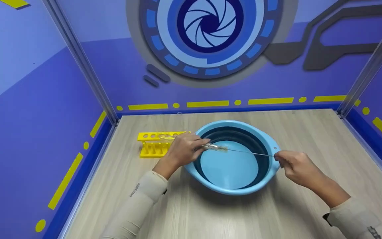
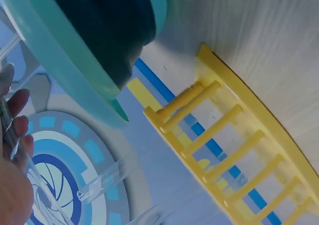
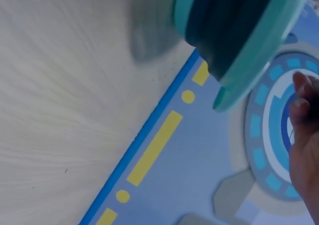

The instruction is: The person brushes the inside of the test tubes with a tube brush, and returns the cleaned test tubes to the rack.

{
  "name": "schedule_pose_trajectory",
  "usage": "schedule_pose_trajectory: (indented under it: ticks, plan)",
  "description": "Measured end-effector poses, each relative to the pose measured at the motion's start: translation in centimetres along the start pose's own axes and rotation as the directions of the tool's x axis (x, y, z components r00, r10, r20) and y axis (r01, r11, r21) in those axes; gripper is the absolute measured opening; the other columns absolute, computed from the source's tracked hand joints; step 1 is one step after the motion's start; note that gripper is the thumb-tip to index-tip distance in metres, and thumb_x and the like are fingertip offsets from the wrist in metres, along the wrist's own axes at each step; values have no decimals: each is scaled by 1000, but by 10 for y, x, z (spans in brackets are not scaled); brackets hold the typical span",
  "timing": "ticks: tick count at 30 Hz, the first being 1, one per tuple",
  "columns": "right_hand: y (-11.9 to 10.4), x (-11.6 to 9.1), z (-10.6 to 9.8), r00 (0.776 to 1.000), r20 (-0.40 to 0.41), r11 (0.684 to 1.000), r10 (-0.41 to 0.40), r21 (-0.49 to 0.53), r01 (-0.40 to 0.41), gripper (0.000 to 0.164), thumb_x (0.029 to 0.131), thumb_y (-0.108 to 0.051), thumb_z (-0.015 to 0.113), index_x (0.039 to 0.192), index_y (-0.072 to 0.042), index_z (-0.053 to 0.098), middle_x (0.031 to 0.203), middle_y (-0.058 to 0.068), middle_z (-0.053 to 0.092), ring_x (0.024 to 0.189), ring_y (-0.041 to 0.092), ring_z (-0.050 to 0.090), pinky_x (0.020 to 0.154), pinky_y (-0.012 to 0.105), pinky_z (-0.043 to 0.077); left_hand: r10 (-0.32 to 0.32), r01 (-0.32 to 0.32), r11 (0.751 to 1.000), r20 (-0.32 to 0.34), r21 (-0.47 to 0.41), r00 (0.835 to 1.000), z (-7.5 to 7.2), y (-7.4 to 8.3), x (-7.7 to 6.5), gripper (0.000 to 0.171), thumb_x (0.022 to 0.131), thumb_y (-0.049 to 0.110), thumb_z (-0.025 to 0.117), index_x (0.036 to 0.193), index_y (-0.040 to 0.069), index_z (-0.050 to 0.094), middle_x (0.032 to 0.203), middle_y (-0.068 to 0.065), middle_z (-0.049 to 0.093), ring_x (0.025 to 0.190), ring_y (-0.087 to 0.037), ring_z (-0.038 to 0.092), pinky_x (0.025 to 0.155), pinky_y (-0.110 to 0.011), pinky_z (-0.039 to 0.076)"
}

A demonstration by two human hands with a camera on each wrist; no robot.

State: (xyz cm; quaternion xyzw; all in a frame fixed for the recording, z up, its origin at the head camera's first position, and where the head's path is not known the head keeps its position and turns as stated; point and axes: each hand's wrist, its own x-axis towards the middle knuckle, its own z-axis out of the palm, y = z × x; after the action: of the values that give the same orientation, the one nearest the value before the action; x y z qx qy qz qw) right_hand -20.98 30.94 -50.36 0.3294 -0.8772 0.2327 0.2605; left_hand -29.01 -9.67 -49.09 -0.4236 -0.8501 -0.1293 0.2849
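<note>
A light-blue basin (image 1: 229, 191) with a dark inner wall stands on the table. Over it, my left hand (image 1: 185, 148) grips a clear glass test tube (image 1: 212, 146), its mouth toward the right. My right hand (image 1: 298, 166) pinches the wire handle of a test tube brush (image 1: 223, 149) near the basin's right rim. The brush's pale bristles show at the tube's mouth, in line with the tube. In the left wrist view, curled fingers (image 2: 20, 128) wrap the tube. The right wrist view shows the right-hand fingers (image 3: 301, 105) bent beside the basin rim; the handle is hidden there.
A yellow test tube rack (image 1: 146, 136) stands left of the basin, close behind my left hand. Clear tubes (image 2: 107, 180) stick out from it. Blue patterned panels (image 1: 104, 73) wall in the wooden table (image 1: 207, 219) at the back and sides.
</note>
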Motion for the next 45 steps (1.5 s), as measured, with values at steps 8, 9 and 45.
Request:
schedule_pose_trajectory:
  ticks: [8,9,45]
  plan:
    - [1,-4,-18,892,341,880,298,263,-395,24,106,-4,60,88,-15,71,67,-8,61,56,2,54,51,26,50,-14,14,999,1,51,1000,-3,-2,-4,29,98,29,80,127,25,80,97,4,81,77,-15,65,73,-24,57]
    - [2,-4,-19,870,381,855,314,284,-433,24,108,-6,59,89,-14,70,67,-6,62,55,4,55,50,27,51,-12,12,998,3,56,1000,-3,-2,-4,29,98,30,79,127,25,80,97,4,81,77,-15,65,73,-24,57]
    - [6,-29,-16,977,56,971,204,118,-210,22,97,11,66,96,-9,76,76,-5,73,65,0,63,57,17,53,-170,219,957,243,-191,955,0,8,-8,34,103,36,72,134,21,76,113,1,82,96,-17,73,91,-31,62]
